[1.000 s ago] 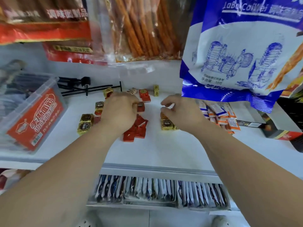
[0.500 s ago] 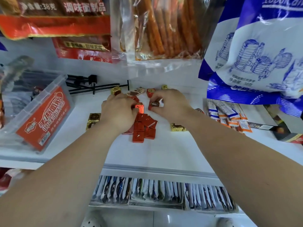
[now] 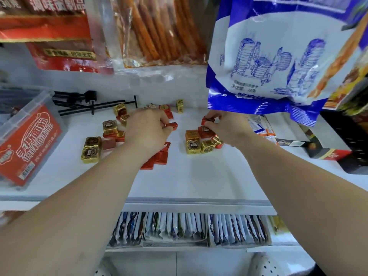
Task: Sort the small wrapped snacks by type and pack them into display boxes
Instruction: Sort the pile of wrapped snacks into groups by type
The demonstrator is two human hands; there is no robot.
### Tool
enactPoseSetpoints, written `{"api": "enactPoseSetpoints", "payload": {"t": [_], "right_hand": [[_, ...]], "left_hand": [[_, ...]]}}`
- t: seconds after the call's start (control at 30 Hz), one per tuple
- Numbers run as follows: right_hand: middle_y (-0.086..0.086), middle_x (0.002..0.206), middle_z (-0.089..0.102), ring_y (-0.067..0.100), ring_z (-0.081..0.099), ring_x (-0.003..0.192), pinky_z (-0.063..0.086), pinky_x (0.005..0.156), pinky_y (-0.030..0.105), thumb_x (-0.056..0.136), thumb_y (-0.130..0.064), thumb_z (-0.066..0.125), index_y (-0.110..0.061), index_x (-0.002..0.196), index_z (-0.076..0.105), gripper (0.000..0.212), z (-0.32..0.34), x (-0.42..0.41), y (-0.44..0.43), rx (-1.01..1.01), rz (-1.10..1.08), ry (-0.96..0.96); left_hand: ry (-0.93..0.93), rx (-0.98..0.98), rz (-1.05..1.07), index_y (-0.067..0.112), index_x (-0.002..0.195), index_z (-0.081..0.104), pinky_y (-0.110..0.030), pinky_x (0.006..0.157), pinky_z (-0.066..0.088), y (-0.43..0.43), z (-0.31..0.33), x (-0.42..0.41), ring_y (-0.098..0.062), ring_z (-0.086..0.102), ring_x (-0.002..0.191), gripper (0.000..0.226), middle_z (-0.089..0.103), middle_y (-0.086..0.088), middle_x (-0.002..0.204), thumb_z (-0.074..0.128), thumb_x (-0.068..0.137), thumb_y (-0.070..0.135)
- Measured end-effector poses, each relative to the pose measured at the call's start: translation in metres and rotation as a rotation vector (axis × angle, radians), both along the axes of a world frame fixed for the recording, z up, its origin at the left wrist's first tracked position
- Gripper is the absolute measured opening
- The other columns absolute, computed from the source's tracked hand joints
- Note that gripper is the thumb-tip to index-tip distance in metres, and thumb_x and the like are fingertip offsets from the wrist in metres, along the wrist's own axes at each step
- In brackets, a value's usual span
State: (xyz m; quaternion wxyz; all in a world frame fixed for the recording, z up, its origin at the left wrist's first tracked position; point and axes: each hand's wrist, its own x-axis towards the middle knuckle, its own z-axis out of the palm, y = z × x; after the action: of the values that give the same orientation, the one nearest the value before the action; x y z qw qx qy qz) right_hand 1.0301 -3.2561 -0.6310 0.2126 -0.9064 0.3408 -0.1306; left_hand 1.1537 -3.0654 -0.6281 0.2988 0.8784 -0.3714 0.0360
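Small square snacks in gold and red foil lie scattered on a white shelf (image 3: pixel 179 182). My left hand (image 3: pixel 148 132) is curled over a pile of red snacks (image 3: pixel 159 158) and pinches one red snack (image 3: pixel 172 125) at its fingertips. My right hand (image 3: pixel 229 127) pinches another red snack (image 3: pixel 207 119) above a cluster of gold snacks (image 3: pixel 197 145). More gold snacks (image 3: pixel 91 150) sit at the left, and a few gold and red ones (image 3: pixel 179 105) lie at the back of the shelf.
A clear plastic display box with a red label (image 3: pixel 27 140) stands at the left. Black metal hooks (image 3: pixel 89 104) lie at the back. Hanging snack bags (image 3: pixel 268 56) overhang the shelf. Orange-white sachets (image 3: pixel 264 128) and a dark box (image 3: pixel 326 152) lie right. Packets fill the lower shelf (image 3: pixel 189 230).
My right hand has moved right, away from the red pile, to the gold cluster with a red snack in it. My left hand stays over the red pile.
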Motion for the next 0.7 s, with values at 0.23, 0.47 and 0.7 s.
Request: {"api": "enactPoseSetpoints", "payload": {"t": [0.23,0.47,0.7], "right_hand": [[-0.005,0.108,0.057,0.016,0.057,0.094,0.055,0.072,0.034,0.095,-0.037,0.059,-0.028,0.118,0.063,0.025,0.009,-0.002,0.003,-0.017,0.046,0.084],[-0.011,0.102,0.054,0.004,0.045,0.068,0.033,0.047,0.017,0.099,-0.029,0.052,-0.031,0.116,0.065,0.021,0.014,-0.005,0.002,0.004,0.101,0.064],[-0.009,0.122,0.064,0.013,0.059,0.099,0.056,0.082,0.031,0.096,-0.021,0.045,-0.037,0.113,0.069,0.033,0.016,-0.011,0.015,-0.014,0.122,0.1]], "left_hand": [[0.027,0.128,-0.01,0.035,0.077,0.071,-0.038,0.078,0.053,-0.019,-0.01,-0.015,-0.015,0.063,0.087,0.011,0.069,0.013,0.081,0.074,0.078,0.045],[0.036,0.247,-0.126,0.039,0.095,0.076,-0.043,0.097,0.044,-0.02,-0.004,-0.02,-0.015,0.056,0.109,0.015,0.07,0.016,0.106,0.062,0.091,0.035],[0.101,0.172,-0.183,0.035,0.11,0.073,-0.038,0.103,0.044,-0.005,-0.001,-0.012,-0.015,0.056,0.117,0.028,0.067,0.012,0.121,0.056,0.095,0.019]]}}
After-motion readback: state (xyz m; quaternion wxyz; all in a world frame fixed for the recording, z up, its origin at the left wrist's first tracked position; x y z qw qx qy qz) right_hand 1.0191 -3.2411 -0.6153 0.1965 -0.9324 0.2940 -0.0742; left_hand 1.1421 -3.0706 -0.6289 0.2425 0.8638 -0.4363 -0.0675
